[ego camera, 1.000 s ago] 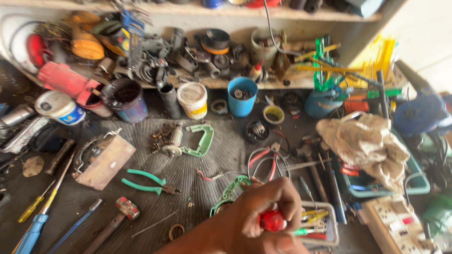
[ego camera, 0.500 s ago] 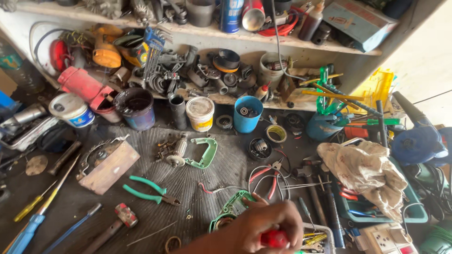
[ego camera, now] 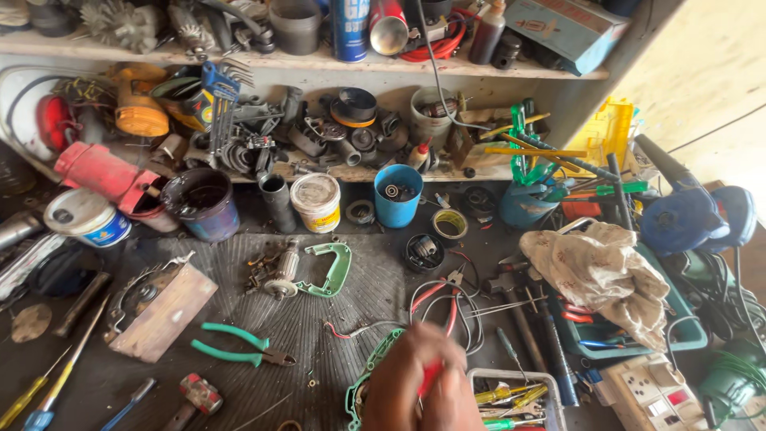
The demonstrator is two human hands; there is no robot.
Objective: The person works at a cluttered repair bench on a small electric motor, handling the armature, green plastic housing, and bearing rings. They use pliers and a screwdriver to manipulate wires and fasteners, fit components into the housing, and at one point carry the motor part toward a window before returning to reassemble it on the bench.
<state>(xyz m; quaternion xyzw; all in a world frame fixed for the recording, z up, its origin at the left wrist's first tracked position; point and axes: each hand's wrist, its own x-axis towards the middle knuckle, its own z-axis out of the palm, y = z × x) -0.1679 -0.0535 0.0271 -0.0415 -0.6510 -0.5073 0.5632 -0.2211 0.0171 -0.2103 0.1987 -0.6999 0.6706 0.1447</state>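
1. Red object (ego camera: 428,375) — small, mostly covered by my fingers, low in the view at bottom centre, above the ribbed mat (ego camera: 319,319). Only a sliver of red shows; I cannot tell what kind of part it is.
2. My hand (ego camera: 423,383) is curled around that red object, fingers clenched on it. Motion blur makes it unclear which hand this is, or whether both are in view together.
3. Just left of the hand: green plastic housing (ego camera: 369,375), lying on the mat, its edge touching or passing under my wrist.
4. Just right: clear tray (ego camera: 550,395) with yellow-handled screwdrivers in it.
5. Above the hand — loop of red and black wires (ego camera: 443,307).
6. Further left on the mat: green-handled pliers (ego camera: 235,345), jaws shut, and a wooden block (ego camera: 163,311).
7. Up the mat: motor armature (ego camera: 283,275) beside a green handle piece (ego camera: 331,267).
8. Back row: blue cup (ego camera: 397,195), white tub (ego camera: 316,202), dark bucket (ego camera: 201,203).
9. Right side: crumpled rag (ego camera: 606,271) over a green bin.
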